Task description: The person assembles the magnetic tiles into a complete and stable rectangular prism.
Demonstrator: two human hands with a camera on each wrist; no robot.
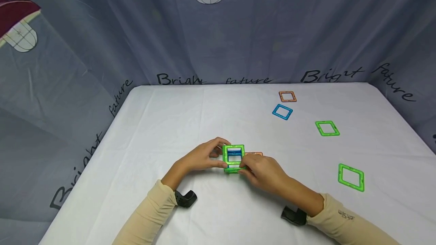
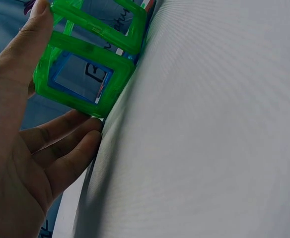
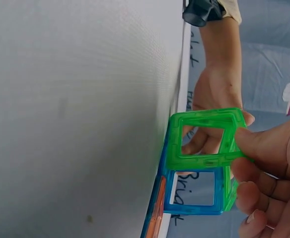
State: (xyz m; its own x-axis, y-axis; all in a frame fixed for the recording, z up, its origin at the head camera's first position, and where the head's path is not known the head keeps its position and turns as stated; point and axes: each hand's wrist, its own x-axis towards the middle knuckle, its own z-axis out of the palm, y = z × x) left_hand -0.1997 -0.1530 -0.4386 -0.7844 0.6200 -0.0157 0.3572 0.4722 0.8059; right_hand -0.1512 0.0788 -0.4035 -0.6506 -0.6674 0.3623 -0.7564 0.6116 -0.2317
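Observation:
A small box-like build of square magnetic tiles, green and blue frames with open centres, stands on the white table between the two hands. My left hand holds its left side, thumb at the near edge and fingers behind. In the left wrist view, the other fingertips reach down by the tabletop. From the right, my right hand pinches a green square tile between thumb and forefinger. An upright blue tile shows beside that green one. Low against the build lies an orange tile, partly hidden by the right hand in the head view.
To the right on the table lie loose square tiles: an orange one and a blue one farther back, one green tile nearer, and another green tile closest. A grey printed curtain hangs behind the table.

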